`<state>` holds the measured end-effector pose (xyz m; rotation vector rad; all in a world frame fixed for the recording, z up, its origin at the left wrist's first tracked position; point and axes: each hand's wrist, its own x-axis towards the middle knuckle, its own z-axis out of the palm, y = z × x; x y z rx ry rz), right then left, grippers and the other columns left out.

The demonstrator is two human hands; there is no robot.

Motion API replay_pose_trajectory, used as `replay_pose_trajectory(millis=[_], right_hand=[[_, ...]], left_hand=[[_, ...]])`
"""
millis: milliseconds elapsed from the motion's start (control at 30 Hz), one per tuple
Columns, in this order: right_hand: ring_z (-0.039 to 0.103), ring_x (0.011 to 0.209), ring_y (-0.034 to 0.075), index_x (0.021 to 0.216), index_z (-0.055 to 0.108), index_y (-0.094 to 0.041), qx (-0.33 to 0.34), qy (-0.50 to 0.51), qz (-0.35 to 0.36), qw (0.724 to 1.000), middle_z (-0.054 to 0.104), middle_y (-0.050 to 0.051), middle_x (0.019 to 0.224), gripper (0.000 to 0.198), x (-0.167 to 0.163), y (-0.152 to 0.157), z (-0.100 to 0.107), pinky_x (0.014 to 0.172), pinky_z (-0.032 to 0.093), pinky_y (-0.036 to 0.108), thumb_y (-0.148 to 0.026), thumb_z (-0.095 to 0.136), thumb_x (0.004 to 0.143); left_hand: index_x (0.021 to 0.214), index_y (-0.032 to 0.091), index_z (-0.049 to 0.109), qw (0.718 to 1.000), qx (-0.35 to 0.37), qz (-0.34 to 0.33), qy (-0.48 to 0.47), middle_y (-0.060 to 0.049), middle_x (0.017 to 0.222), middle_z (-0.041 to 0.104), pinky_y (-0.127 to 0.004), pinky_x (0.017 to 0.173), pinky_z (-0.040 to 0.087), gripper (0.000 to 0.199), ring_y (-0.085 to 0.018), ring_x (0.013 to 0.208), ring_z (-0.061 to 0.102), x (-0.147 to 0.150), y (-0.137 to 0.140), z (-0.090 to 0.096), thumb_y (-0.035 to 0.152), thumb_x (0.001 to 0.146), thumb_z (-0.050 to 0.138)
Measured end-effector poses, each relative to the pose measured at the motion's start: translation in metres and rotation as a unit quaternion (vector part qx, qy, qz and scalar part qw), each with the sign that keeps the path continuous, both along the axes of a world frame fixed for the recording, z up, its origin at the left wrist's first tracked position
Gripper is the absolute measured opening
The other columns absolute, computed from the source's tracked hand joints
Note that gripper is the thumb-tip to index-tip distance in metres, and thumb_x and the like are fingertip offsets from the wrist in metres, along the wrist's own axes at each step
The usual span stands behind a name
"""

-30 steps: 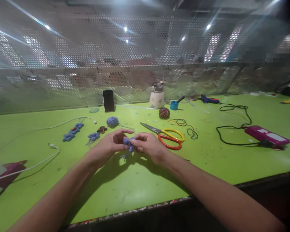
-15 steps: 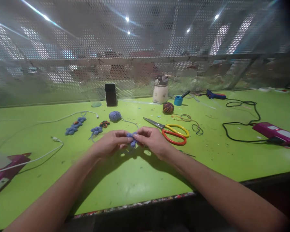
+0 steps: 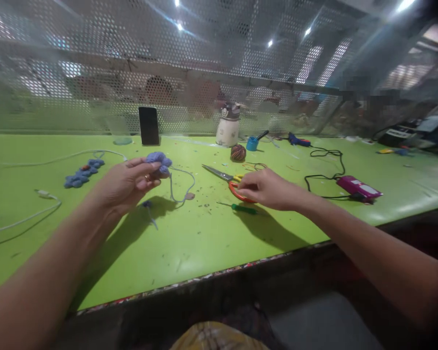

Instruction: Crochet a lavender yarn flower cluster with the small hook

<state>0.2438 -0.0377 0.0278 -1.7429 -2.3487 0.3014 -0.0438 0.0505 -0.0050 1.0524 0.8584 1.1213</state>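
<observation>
The left hand pinches a blue yarn piece above the table, thumb against fingers; which way its long axis runs is hard to make out. The scissors lie on the table with their long axis slanting, tips pointing left and away, handles toward the right hand. That hand is half curled over the red handle; whether it grips cannot be told. Near it, a green-handled tool points its thin end left.
</observation>
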Motion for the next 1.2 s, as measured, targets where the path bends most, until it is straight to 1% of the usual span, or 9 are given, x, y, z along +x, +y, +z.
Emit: replay_pose_trajectory(millis=[100, 200, 367, 500, 633, 800, 933, 1033, 1200], right_hand=[[0.055, 0.066, 0.015, 0.077, 0.069, -0.013, -0.021, -0.162, 0.023, 0.986, 0.067, 0.009, 0.076, 0.023, 0.005, -0.005, -0.016, 0.061, 0.034, 0.028, -0.018, 0.051, 0.088], [0.058, 0.075, 0.020, 0.079, 0.069, -0.012, -0.019, -0.192, 0.040, 0.980, 0.068, 0.014, 0.087, 0.013, -0.002, -0.002, -0.035, 0.062, 0.033, 0.029, -0.017, 0.057, 0.081], [0.058, 0.068, 0.020, 0.078, 0.066, -0.011, -0.006, -0.202, 0.043, 0.978, 0.066, 0.015, 0.079, 0.017, -0.013, 0.005, -0.049, 0.058, 0.030, 0.030, -0.002, 0.052, 0.074], [0.056, 0.068, 0.019, 0.084, 0.063, -0.015, -0.010, -0.170, 0.061, 0.984, 0.066, 0.010, 0.078, 0.013, -0.019, 0.006, -0.041, 0.056, 0.031, 0.028, -0.009, 0.052, 0.081], [0.050, 0.064, 0.015, 0.086, 0.059, -0.018, -0.019, -0.025, 0.123, 0.992, 0.063, 0.005, 0.076, 0.007, -0.040, 0.008, -0.028, 0.056, 0.033, 0.026, -0.015, 0.054, 0.084], [0.054, 0.071, 0.015, 0.094, 0.062, -0.016, -0.049, 0.102, 0.176, 0.978, 0.066, 0.006, 0.085, 0.022, -0.089, 0.026, -0.032, 0.064, 0.040, 0.027, -0.006, 0.049, 0.080], [0.051, 0.058, 0.015, 0.078, 0.070, -0.017, -0.046, 0.168, 0.092, 0.980, 0.064, 0.005, 0.068, 0.010, -0.130, 0.048, -0.050, 0.056, 0.037, 0.028, -0.019, 0.060, 0.078], [0.047, 0.052, 0.015, 0.065, 0.069, -0.018, -0.027, 0.146, 0.068, 0.987, 0.059, 0.005, 0.056, 0.023, -0.155, 0.059, -0.064, 0.053, 0.033, 0.029, -0.039, 0.075, 0.072], [0.051, 0.055, 0.014, 0.065, 0.070, -0.018, 0.000, 0.154, 0.086, 0.984, 0.065, 0.005, 0.063, 0.011, -0.162, 0.063, -0.071, 0.056, 0.035, 0.029, -0.013, 0.069, 0.075]], left_hand=[[0.069, 0.017, 0.071, 1.000, 0.003, 0.018, -0.008, -0.003, 0.082, 0.069, -0.014, 0.053, 0.048, 0.009, -0.011, 0.073, 0.065, -0.001, 0.002, -0.001, 0.010, 0.073, 0.073], [0.074, 0.016, 0.071, 1.000, -0.009, -0.010, -0.001, -0.004, 0.082, 0.070, -0.014, 0.052, 0.047, 0.007, -0.012, 0.073, 0.066, 0.001, 0.002, -0.006, 0.010, 0.071, 0.075], [0.081, 0.011, 0.071, 0.999, -0.018, -0.040, 0.016, -0.006, 0.083, 0.069, -0.016, 0.054, 0.049, 0.006, -0.010, 0.066, 0.064, 0.003, -0.001, -0.009, 0.009, 0.075, 0.070], [0.079, 0.009, 0.069, 1.000, 0.004, 0.004, 0.011, -0.007, 0.079, 0.070, -0.017, 0.057, 0.048, 0.004, -0.010, 0.067, 0.065, 0.000, 0.000, -0.004, 0.007, 0.078, 0.066], [0.078, 0.009, 0.068, 0.998, 0.028, 0.051, 0.017, -0.007, 0.078, 0.070, -0.019, 0.059, 0.048, 0.002, -0.011, 0.067, 0.067, -0.006, 0.008, -0.006, 0.007, 0.078, 0.066], [0.075, 0.009, 0.066, 0.996, 0.007, 0.079, 0.038, -0.007, 0.072, 0.069, -0.022, 0.060, 0.049, 0.004, -0.013, 0.065, 0.068, -0.014, 0.020, -0.014, 0.006, 0.077, 0.066], [0.072, 0.009, 0.063, 0.994, -0.003, 0.097, 0.042, -0.006, 0.068, 0.068, -0.022, 0.060, 0.049, 0.007, -0.012, 0.062, 0.066, -0.018, 0.025, -0.016, 0.004, 0.076, 0.065], [0.074, 0.009, 0.063, 0.993, -0.013, 0.109, 0.048, -0.006, 0.070, 0.068, -0.021, 0.058, 0.048, 0.006, -0.012, 0.062, 0.066, -0.021, 0.025, -0.015, 0.004, 0.076, 0.066], [0.074, 0.009, 0.063, 0.993, -0.041, 0.095, 0.052, -0.006, 0.068, 0.066, -0.021, 0.053, 0.045, 0.007, -0.012, 0.059, 0.064, -0.021, 0.025, -0.019, 0.004, 0.078, 0.065]])
